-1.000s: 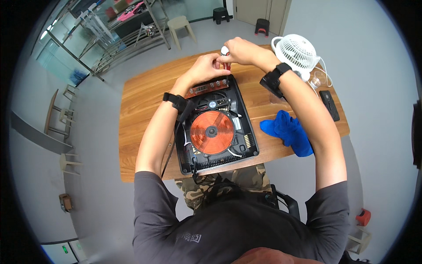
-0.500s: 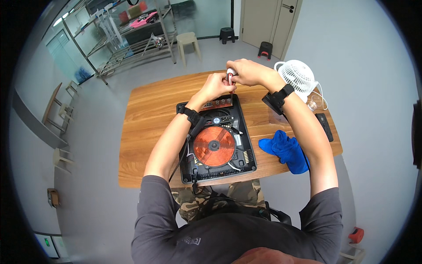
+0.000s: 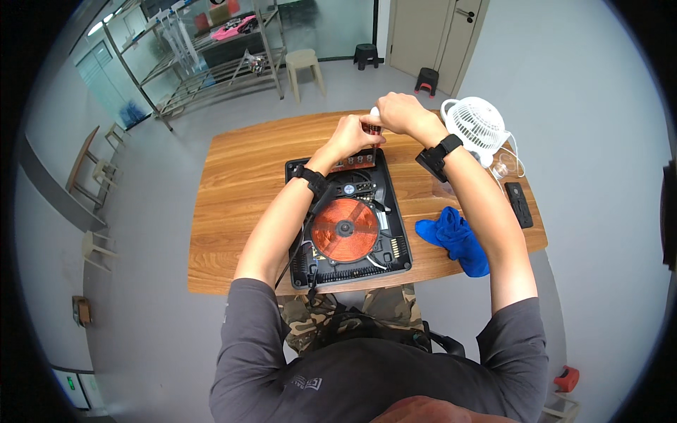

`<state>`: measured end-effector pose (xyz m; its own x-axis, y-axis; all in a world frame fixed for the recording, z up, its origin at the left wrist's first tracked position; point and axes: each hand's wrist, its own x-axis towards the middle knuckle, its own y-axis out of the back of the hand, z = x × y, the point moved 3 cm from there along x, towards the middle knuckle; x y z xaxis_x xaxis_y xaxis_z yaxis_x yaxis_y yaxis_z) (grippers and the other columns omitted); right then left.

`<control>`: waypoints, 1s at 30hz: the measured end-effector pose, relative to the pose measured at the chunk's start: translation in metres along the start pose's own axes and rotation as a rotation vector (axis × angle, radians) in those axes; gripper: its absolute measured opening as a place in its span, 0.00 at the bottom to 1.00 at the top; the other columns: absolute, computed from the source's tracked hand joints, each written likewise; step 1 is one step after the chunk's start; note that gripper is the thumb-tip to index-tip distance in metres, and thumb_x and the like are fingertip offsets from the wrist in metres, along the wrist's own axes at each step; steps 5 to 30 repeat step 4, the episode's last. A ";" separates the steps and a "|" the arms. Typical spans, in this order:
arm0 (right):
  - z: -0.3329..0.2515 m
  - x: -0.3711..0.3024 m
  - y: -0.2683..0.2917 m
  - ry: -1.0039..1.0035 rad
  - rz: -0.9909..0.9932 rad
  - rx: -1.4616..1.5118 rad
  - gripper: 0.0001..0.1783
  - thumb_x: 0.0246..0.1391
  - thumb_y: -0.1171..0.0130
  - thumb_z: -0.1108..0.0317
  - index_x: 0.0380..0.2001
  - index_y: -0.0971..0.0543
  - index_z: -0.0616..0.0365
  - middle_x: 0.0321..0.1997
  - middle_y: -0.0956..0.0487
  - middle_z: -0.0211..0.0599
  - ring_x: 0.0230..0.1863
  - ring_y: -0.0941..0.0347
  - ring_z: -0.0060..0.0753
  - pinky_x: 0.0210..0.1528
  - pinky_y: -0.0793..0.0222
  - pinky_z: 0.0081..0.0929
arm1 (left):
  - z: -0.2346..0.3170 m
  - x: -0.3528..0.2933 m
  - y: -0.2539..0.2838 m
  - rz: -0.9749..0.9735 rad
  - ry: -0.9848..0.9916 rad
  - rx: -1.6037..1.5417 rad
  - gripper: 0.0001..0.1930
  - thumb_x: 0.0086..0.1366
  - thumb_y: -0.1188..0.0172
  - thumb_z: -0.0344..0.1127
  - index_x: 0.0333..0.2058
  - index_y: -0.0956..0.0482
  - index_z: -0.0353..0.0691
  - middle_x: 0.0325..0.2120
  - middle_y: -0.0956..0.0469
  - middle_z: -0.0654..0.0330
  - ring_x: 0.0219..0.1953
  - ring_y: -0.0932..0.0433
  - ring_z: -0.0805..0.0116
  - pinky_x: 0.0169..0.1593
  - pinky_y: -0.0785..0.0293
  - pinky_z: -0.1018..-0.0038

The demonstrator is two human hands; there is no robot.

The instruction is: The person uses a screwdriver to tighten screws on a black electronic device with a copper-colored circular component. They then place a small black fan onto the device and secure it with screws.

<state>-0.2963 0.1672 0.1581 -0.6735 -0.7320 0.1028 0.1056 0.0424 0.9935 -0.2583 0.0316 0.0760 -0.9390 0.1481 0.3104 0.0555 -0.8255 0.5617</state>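
Observation:
An opened induction cooker (image 3: pixel 392 218) lies on the table in front of me, its round copper coil (image 3: pixel 330 236) and inner wiring bare. At its far end sits a display circuit board (image 3: pixel 356 161). Above that board, a screwdriver with a red and white handle (image 3: pixel 375 113) stands about upright, tip down. My right hand (image 3: pixel 402 114) is closed over the top of its handle. The fingers of my left hand (image 3: pixel 350 137) close around it lower down. Fingers hide much of the tool, and whether the tip touches a screw cannot be seen.
A blue cloth (image 3: pixel 457 238) lies right of the cooker, beneath my right forearm. Along the table's right side are a white fan (image 3: pixel 477 123) with its cord and a black power strip (image 3: pixel 518 204). Beyond the table stand a beige stool (image 3: pixel 303 63) and a metal rack (image 3: pixel 218 81).
My right hand has turned farther over the top of the screwdriver handle. My left fingers have shifted slightly right, still around the tool. The cooker has stayed in place.

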 end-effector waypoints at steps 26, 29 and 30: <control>0.008 -0.004 -0.006 0.055 -0.011 0.037 0.39 0.63 0.45 0.34 0.65 0.27 0.52 0.48 0.16 0.57 0.50 0.18 0.57 0.56 0.24 0.48 | 0.001 0.005 -0.005 -0.033 0.013 -0.034 0.10 0.57 0.26 0.36 0.36 0.11 0.39 0.25 0.13 0.59 0.30 0.15 0.71 0.41 0.21 0.73; 0.008 -0.004 -0.006 0.055 -0.011 0.037 0.39 0.63 0.45 0.34 0.65 0.27 0.52 0.48 0.16 0.57 0.50 0.18 0.57 0.56 0.24 0.48 | 0.001 0.005 -0.005 -0.033 0.013 -0.034 0.10 0.57 0.26 0.36 0.36 0.11 0.39 0.25 0.13 0.59 0.30 0.15 0.71 0.41 0.21 0.73; 0.008 -0.004 -0.006 0.055 -0.011 0.037 0.39 0.63 0.45 0.34 0.65 0.27 0.52 0.48 0.16 0.57 0.50 0.18 0.57 0.56 0.24 0.48 | 0.001 0.005 -0.005 -0.033 0.013 -0.034 0.10 0.57 0.26 0.36 0.36 0.11 0.39 0.25 0.13 0.59 0.30 0.15 0.71 0.41 0.21 0.73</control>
